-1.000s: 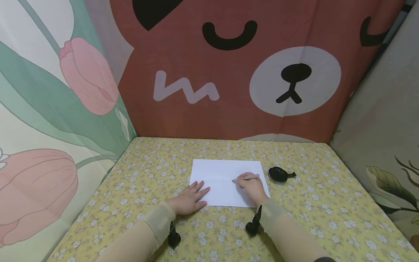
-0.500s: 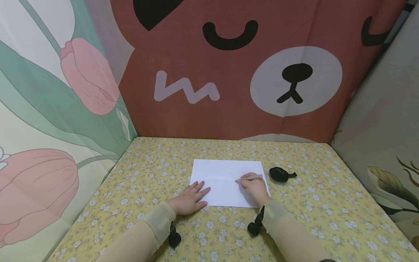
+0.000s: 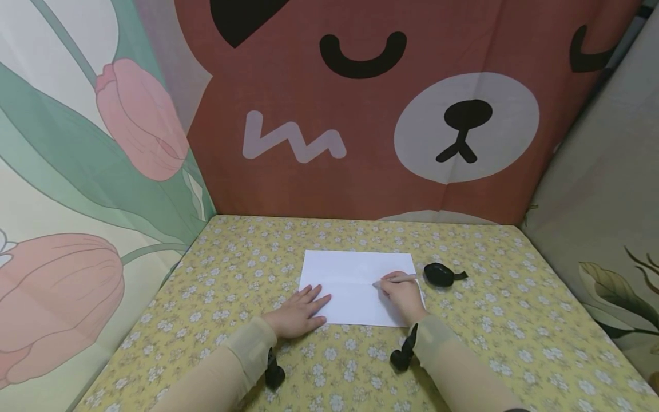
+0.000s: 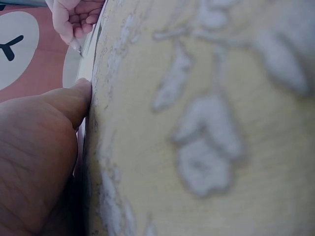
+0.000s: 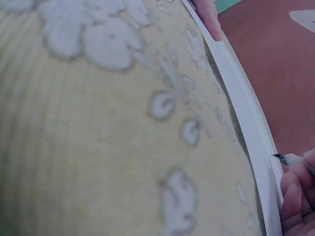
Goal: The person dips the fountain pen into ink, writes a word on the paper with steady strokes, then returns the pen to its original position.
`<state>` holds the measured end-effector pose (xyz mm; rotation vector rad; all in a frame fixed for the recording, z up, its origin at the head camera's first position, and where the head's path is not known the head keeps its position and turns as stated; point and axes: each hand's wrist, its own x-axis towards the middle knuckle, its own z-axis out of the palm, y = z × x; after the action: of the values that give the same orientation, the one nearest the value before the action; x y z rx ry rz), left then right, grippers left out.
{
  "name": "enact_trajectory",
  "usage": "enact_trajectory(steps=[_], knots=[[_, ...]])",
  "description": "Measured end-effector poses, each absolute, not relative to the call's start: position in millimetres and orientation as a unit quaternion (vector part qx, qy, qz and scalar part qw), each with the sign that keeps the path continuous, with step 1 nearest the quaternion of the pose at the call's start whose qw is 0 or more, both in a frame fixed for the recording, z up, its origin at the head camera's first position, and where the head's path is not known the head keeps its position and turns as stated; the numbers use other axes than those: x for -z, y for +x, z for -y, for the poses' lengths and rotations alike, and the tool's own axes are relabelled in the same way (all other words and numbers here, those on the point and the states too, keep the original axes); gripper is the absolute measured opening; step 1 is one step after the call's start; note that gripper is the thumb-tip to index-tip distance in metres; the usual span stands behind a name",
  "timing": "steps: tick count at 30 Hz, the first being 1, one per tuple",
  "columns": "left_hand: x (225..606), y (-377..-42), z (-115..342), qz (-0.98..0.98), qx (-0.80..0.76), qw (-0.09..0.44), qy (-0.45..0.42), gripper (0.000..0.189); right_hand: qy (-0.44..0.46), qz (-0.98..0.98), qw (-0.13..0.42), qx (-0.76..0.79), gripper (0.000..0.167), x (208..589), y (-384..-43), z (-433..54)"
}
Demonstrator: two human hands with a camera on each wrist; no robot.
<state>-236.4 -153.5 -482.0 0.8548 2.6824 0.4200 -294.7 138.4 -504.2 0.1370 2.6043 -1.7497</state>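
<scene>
A white sheet of paper [image 3: 350, 306] lies on the table with a faint line across its middle; whether crease or drawn mark I cannot tell. My left hand [image 3: 297, 313] rests with fingers spread on its lower left part. In the left wrist view the left thumb [image 4: 74, 101] lies along the paper's edge. My right hand [image 3: 405, 297] pinches a slim, pale pencil [image 3: 403, 278] over the right half of the sheet. Its dark point, seen in the right wrist view on the pencil [image 5: 290, 158], is at the paper's surface. The right fingers [image 5: 293, 196] are curled beneath it.
A glossy black rounded object [image 3: 439, 275] with a short tail sits just right of the paper. Yellow flowered cloth covers the table [image 3: 247, 252]. A reddish-brown bear backdrop [image 3: 288, 189] rises behind it, with printed hangings on both sides.
My right hand has slid a little to the right across the paper, carrying the pencil and its point along the faint line. The left hand has stayed in place.
</scene>
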Motion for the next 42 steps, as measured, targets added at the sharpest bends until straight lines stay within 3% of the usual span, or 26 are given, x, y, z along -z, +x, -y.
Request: enact_trajectory(steps=[16, 42], knots=[[480, -237, 152, -0.934, -0.144, 0.149, 0.289, 0.060, 0.002, -0.815, 0.004, 0.580, 0.017, 501, -293, -119], [486, -238, 153, -0.934, -0.148, 0.150, 0.289, 0.061, 0.006, -0.832, -0.006, 0.555, 0.020, 506, -297, -108]])
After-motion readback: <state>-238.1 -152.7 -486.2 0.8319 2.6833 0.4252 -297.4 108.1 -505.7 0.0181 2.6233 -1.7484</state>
